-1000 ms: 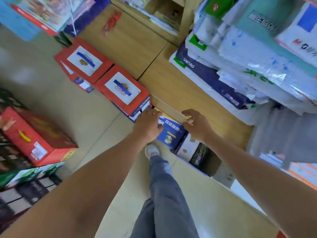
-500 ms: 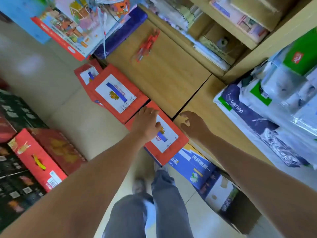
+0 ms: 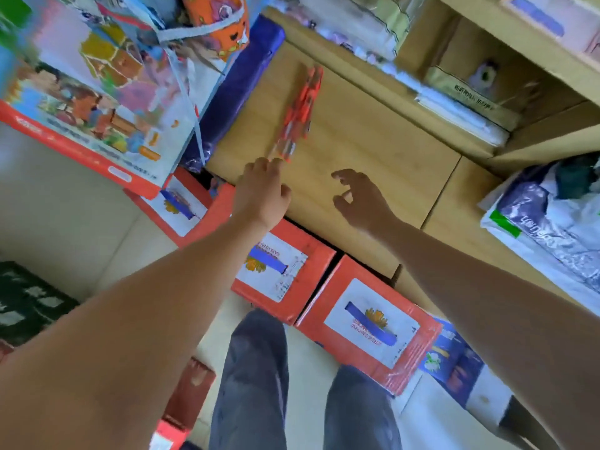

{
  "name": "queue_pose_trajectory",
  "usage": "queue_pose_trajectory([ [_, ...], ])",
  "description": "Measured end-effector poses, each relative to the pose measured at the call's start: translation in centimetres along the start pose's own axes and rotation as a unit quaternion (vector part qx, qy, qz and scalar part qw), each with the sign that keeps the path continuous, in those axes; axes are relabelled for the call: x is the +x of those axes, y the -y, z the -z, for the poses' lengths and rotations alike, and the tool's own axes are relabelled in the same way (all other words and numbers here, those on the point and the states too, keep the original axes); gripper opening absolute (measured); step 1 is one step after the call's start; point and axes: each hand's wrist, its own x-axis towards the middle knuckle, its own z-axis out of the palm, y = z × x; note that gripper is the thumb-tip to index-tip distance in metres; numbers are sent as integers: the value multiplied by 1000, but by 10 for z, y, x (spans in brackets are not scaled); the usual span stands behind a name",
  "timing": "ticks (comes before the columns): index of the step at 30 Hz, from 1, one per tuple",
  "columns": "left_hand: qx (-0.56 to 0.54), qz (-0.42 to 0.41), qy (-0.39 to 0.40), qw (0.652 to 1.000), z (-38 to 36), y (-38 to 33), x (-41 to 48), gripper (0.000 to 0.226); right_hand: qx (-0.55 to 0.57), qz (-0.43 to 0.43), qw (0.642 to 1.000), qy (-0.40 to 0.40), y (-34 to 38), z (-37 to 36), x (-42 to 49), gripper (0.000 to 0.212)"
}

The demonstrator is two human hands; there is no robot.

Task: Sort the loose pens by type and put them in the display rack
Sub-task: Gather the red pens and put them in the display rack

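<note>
A bundle of red-orange pens [image 3: 300,108] lies on the wooden counter top [image 3: 373,151], pointing away from me. My left hand [image 3: 263,190] reaches over the counter's near edge, its fingertips just short of the bundle's near end; it holds nothing. My right hand [image 3: 360,198] hovers over the bare wood to the right of the pens, fingers loosely curled and spread, empty. No display rack is in view.
Red cartons with white labels [image 3: 367,323] stand on the floor against the counter. A large toy box [image 3: 91,102] and a dark blue package [image 3: 240,89] crowd the counter's left. Plastic-wrapped packs [image 3: 552,228] pile up at the right. Shelves with goods [image 3: 470,82] rise behind.
My view has swung up and left from the floor cartons to the counter. Both hands have moved forward from above the cartons toward the pen bundle.
</note>
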Motion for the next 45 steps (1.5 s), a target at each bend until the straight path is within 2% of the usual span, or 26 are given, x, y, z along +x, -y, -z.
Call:
queue_pose_trajectory([
  [8, -25, -53, -13, 998, 1, 20, 85, 45, -18, 2, 1000, -18, 36, -2, 87, 59],
  [13, 0, -81, 3, 997, -6, 24, 122, 41, -68, 29, 997, -24, 49, -3, 120, 58],
  [20, 35, -97, -14, 995, -7, 37, 131, 14, -110, 3, 992, -62, 36, 1, 118, 43],
  [24, 53, -83, -37, 994, -7, 33, 139, 32, -116, -20, 990, -81, 31, 5, 119, 36],
  [28, 29, -36, -60, 997, -6, 24, 151, 43, -140, -81, 982, -100, 38, 5, 131, 57],
  [30, 54, -31, -48, 997, -5, 21, 155, 45, -108, -107, 982, -110, 42, 3, 136, 59],
  [33, 86, -26, -18, 996, 1, 17, 157, 50, -50, -115, 986, -108, 44, -1, 136, 51],
  [37, 138, -15, 18, 990, 4, 13, 160, 59, -34, -136, 986, -94, 40, -1, 128, 46],
  [42, 153, -18, 27, 988, 0, 15, 160, 54, -18, -160, 984, -77, 34, 3, 121, 39],
  [45, 156, -31, 16, 987, -1, 16, 157, 44, -37, -186, 980, -62, 32, 4, 116, 43],
])
